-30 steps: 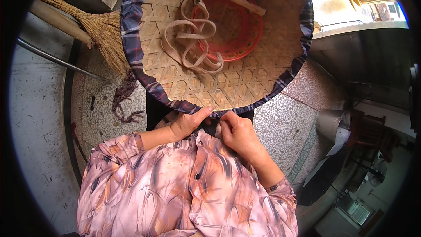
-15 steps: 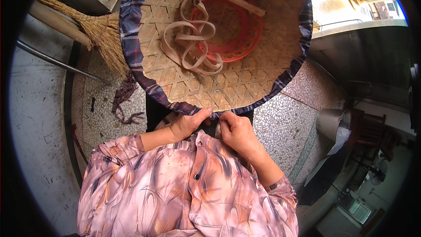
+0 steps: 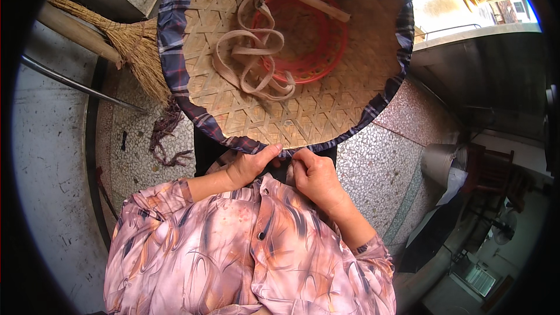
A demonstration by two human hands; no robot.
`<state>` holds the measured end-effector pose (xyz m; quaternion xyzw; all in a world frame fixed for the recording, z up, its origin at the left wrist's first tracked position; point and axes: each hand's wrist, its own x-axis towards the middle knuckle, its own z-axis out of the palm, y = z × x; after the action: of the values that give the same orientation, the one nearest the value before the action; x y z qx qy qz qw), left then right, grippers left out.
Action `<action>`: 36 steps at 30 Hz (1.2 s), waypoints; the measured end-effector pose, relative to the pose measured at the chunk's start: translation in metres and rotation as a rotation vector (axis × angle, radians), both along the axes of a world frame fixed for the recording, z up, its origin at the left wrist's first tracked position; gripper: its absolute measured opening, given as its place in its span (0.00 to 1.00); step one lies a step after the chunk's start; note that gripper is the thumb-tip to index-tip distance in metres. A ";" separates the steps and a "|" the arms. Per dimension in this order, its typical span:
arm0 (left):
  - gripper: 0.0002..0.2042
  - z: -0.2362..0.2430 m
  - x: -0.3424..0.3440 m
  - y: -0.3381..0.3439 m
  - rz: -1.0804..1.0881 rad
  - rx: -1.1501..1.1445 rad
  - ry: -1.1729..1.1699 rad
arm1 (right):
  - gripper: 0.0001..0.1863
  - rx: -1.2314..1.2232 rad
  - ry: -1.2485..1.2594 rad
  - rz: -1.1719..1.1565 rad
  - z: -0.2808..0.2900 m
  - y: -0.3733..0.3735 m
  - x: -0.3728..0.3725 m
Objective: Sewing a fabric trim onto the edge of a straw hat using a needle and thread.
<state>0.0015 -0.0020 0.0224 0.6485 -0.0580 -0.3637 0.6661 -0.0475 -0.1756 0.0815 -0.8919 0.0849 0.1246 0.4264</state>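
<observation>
A woven bamboo hat (image 3: 274,118) lies with its inner side facing me. Dark plaid cloth (image 3: 173,58) wraps round its rim. Inside are a red plastic ring (image 3: 342,41) and a looped, pale fabric strap (image 3: 236,79). My left hand (image 3: 252,164) grips the near rim, thumb on top of the cloth and fingers underneath. Just to its right, my right hand (image 3: 315,174) is closed in a pinch against the same cloth edge. What sits between its fingertips is too small to make out.
A straw broom (image 3: 131,38) leans at the left, near a metal rod (image 3: 81,84). Dark tangled strands (image 3: 164,131) lie on the speckled floor (image 3: 373,169). To the right stand a metal bucket (image 3: 437,162) and a dark red chair (image 3: 489,172).
The hat has shifted very slightly to the left in the view. Both hands keep their place at the near rim, the right one having turned a little.
</observation>
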 end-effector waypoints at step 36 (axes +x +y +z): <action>0.16 0.009 0.006 -0.002 -0.024 -0.037 0.064 | 0.10 -0.209 -0.099 0.062 -0.004 0.006 -0.011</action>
<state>0.0078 -0.0041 0.0316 0.6235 -0.0514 -0.3910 0.6750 -0.0585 -0.1694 0.0774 -0.9387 0.0485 0.0839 0.3308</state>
